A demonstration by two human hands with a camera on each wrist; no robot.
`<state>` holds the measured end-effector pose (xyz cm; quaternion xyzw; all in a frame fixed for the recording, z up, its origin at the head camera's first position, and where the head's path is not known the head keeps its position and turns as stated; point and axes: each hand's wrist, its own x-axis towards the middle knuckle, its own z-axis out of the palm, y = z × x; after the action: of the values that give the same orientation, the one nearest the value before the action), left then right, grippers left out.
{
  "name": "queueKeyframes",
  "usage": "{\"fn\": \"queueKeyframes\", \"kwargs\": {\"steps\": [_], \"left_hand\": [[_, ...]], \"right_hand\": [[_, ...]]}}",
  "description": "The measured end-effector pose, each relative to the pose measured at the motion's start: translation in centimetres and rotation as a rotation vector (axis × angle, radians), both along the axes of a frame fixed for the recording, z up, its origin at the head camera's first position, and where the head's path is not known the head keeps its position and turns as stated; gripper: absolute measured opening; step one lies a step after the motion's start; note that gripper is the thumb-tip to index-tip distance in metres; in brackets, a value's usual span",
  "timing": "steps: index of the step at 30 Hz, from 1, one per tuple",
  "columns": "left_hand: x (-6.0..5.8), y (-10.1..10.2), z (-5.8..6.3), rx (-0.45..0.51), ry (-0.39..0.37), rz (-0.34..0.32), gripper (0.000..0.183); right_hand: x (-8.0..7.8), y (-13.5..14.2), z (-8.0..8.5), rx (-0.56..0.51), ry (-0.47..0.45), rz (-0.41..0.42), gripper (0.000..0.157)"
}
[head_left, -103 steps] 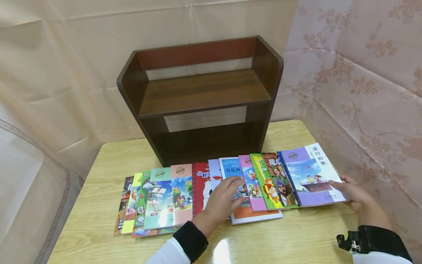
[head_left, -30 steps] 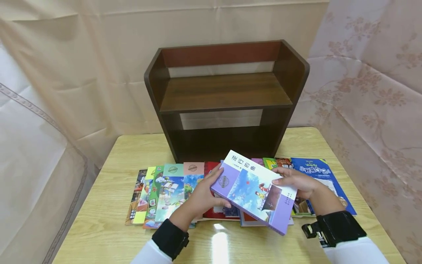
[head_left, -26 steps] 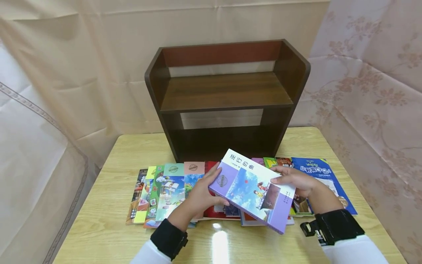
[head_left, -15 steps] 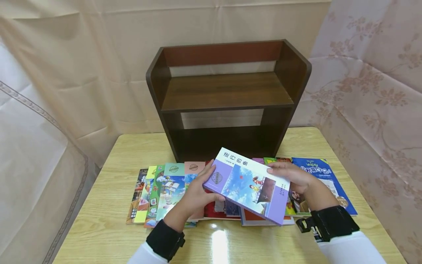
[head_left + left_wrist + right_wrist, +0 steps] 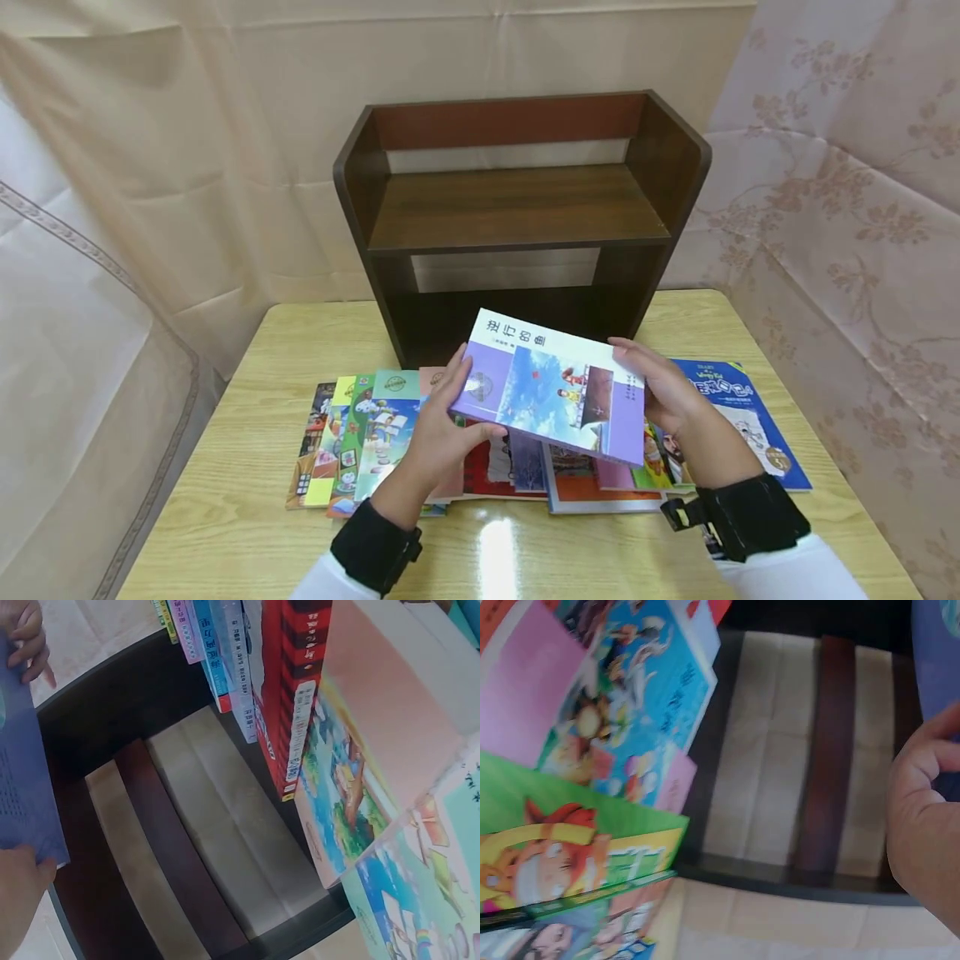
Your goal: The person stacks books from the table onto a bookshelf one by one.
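Note:
My left hand (image 5: 438,442) and right hand (image 5: 671,400) hold a thick purple and white book (image 5: 558,387) between them, one at each end. Its cover faces up, with a blue-sky picture, and its title runs along the far edge. In the head view it overlaps the row of books and the shelf's lower front. My left thumb lies along the near edge, while my right thumb is over the right end. The left wrist view shows the book's purple underside (image 5: 30,772). At the right wrist view's edge, my right hand (image 5: 926,817) grips the purple book (image 5: 937,667).
A dark brown two-tier bookshelf (image 5: 517,208) stands at the back of the wooden table (image 5: 225,467). In front lie overlapping books: a teal book (image 5: 386,442), a red book (image 5: 480,479) and several others. A blue book (image 5: 750,425) ends the row at right.
The purple book has left the row's right end and come to the middle, between both hands. Over the last second it has risen, shifted slightly left and turned more level.

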<state>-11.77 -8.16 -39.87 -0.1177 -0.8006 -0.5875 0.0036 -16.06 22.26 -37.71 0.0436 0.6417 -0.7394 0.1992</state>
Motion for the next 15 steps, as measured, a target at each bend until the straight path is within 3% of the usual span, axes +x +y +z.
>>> {"fn": "queueKeyframes", "kwargs": {"steps": [8,15], "left_hand": [[-0.1,0.1,1.0,0.108,0.116,0.044,0.097],[-0.4,0.2,2.0,0.189,0.181,0.101,0.1]], "right_hand": [[1.8,-2.1,2.8,0.004,0.091,-0.105,0.072],[3.1,-3.7,4.2,-0.022,0.245,-0.137,0.074]]}}
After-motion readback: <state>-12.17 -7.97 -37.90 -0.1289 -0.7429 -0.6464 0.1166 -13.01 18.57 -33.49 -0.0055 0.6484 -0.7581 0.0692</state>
